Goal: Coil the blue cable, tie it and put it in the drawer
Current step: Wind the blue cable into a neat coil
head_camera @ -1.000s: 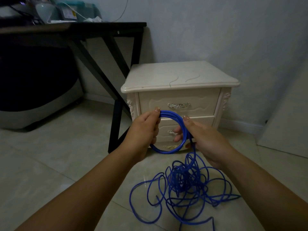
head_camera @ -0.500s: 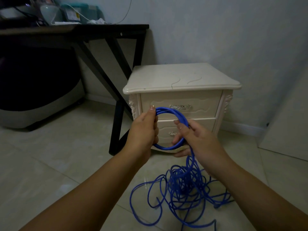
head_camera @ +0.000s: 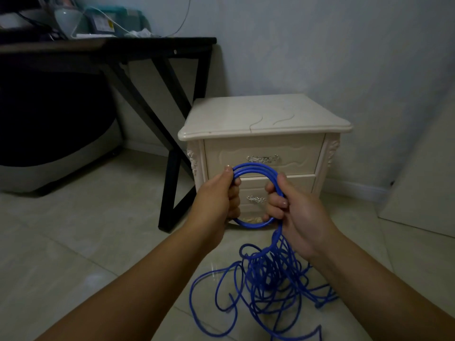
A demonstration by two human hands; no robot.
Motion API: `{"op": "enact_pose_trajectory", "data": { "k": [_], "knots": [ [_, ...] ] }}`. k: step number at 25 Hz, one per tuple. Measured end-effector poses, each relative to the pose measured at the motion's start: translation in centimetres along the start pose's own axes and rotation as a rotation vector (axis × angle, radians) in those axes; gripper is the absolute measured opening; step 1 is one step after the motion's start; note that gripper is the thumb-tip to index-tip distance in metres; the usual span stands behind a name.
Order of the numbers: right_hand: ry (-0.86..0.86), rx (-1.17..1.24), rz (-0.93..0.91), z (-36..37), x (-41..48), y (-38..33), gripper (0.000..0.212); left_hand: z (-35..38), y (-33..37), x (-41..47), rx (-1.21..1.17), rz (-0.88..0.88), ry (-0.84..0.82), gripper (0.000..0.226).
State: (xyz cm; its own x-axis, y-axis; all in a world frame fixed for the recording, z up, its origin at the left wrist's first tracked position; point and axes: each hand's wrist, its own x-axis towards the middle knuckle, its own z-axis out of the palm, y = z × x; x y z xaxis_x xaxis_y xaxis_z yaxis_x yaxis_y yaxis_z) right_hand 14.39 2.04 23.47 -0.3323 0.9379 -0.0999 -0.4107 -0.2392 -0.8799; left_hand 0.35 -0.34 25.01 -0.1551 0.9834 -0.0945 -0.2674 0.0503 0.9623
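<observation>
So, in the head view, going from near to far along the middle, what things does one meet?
Loose tangle of blue cable on the floor → left hand and right hand holding the coil → lower drawer → upper drawer → nightstand top → wall.

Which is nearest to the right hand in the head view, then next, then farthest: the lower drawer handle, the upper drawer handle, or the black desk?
From the right hand:
1. Lower drawer handle, just left of the fingers.
2. Upper drawer handle, above it.
3. Black desk, far upper left.
</observation>
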Motion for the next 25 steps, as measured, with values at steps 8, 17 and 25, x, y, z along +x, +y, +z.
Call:
{"op": "enact_pose_trajectory", "data": {
  "k": [8, 17, 25],
  "knots": [
    [-0.177, -0.532, 0.036, -1.0, 0.6, -2.1, 0.037, -1.8, 1.6, 0.7, 0.423, -0.047, -0.397, 0.038],
    [-0.147, -0.439, 0.066, -1.1, 0.9, -3.0, 0.042, 0.1, 1.3, 0.8, 0.432, 0.047, -0.277, 0.037],
    [-0.138, 0.017, 0.07, -0.1, -0.4, 0.3, 0.027, -0.1, 0.6, 1.4, 0.043, 0.006, 0.151, 0.04]
  ]
}}
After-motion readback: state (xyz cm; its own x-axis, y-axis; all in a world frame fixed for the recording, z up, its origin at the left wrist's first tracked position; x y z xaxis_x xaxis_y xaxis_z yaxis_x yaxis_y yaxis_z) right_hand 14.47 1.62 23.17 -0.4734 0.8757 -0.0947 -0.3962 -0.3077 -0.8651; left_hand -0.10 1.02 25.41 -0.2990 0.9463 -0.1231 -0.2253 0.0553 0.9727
